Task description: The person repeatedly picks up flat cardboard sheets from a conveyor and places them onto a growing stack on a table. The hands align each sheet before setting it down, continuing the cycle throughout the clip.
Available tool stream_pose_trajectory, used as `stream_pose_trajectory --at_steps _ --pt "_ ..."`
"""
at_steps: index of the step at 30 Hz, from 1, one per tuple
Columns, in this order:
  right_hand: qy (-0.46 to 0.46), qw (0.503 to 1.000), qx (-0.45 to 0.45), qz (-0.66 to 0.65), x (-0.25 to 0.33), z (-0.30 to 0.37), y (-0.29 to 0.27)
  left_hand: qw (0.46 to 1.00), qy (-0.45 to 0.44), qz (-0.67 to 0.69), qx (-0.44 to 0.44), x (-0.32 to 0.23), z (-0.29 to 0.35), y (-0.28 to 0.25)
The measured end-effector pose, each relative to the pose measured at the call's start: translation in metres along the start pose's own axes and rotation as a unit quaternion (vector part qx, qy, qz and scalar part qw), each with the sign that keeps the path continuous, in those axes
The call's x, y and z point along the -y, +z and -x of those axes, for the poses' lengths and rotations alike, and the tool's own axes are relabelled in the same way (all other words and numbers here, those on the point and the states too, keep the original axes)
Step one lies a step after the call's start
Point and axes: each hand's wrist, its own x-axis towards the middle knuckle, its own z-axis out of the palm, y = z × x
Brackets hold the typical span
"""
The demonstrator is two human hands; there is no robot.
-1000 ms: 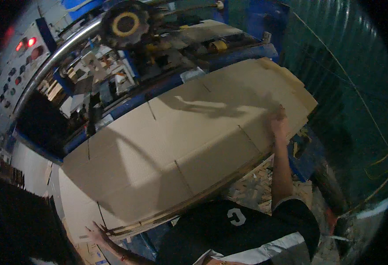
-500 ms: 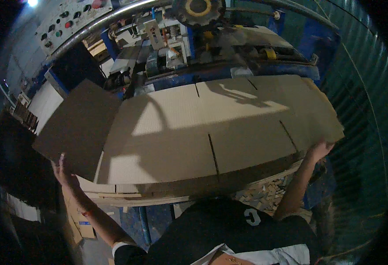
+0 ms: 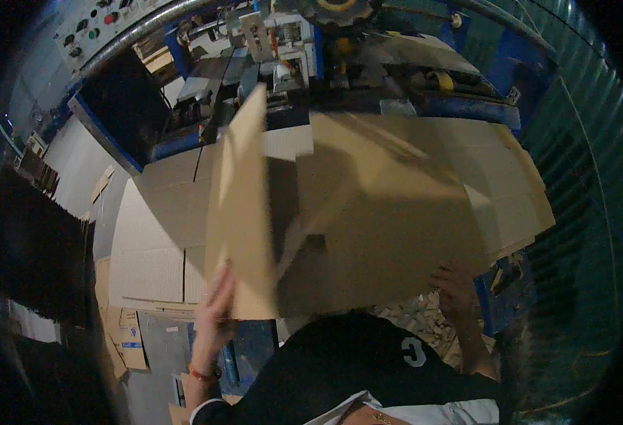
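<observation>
Cardboard sheet (image 3: 368, 219), big and brown with its left panel folded upward, is in both my hands, lifted just in front of my chest. My left hand (image 3: 216, 312) grips the lower edge of the raised panel, fingers (image 3: 221, 283) closed along it. My right hand (image 3: 457, 287) holds the sheet's near right edge from below, fingers curled under it where I cannot see them. Under the sheet lies a stack of flat cardboard (image 3: 152, 241), pale at its left end. Scraps of cardboard (image 3: 411, 319) litter the floor near my right arm. Beyond stands a blue machine (image 3: 311, 42) with a grey control panel (image 3: 106, 21) at far left.
</observation>
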Motion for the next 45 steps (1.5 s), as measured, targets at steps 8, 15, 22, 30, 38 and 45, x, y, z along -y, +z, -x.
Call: stream_pose_trajectory --at_steps 8,15,22,30,38,45 --pt "-0.088 0.988 0.121 -0.040 -0.022 -0.034 0.005 0.947 0.150 -0.237 0.158 -0.014 -0.041 0.030" --pt "-0.118 0.961 0.241 0.074 -0.059 -0.090 0.023 0.958 0.142 -0.218 0.122 0.019 -0.074 0.029" --pt "-0.251 0.922 0.253 0.153 -0.071 -0.160 0.047 0.962 0.163 -0.216 0.031 0.072 -0.156 0.029" --pt "-0.358 0.908 0.078 0.204 -0.097 -0.140 0.045 0.977 0.118 -0.166 0.065 0.069 -0.126 0.015" --pt "0.153 0.968 0.190 -0.063 -0.139 -0.223 0.067 0.974 0.103 -0.195 -0.055 0.075 -0.237 0.067" --pt "-0.067 0.952 0.099 0.280 -0.154 -0.204 0.044 0.905 0.031 -0.338 -0.257 0.062 -0.218 0.048"
